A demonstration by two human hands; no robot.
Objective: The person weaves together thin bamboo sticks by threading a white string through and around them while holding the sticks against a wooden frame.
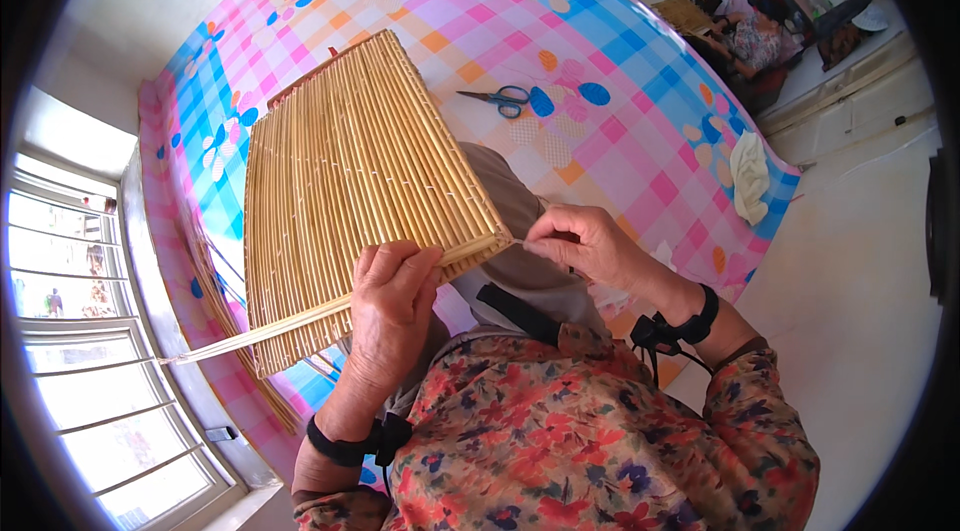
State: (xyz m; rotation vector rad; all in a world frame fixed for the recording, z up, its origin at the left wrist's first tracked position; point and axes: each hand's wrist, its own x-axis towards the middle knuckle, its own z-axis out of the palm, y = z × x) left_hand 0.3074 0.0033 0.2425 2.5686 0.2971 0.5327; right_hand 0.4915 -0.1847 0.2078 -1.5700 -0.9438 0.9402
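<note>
A box-like mat of thin golden reed stalks [345, 191], laid side by side with pale stitches across, rests tilted over my lap. My left hand [390, 301] clamps its near edge, thumb and fingers pressing a bundle of flat pale straw strips [270, 333] along that edge. The strips' loose ends trail off to the left toward the window. Just off the mat's right corner, my right hand [580, 243] pinches a thin pale strand [519, 243] that runs to that corner. How the strand is fastened is too small to tell.
Scissors [497, 100] with dark blue handles lie beyond the mat on a checked, flowered sheet [450, 1]. A crumpled white cloth [748, 178] sits near its right edge. Long loose straws [235, 316] lie beside the window [100, 381]. Another person [755, 39] is at the far right.
</note>
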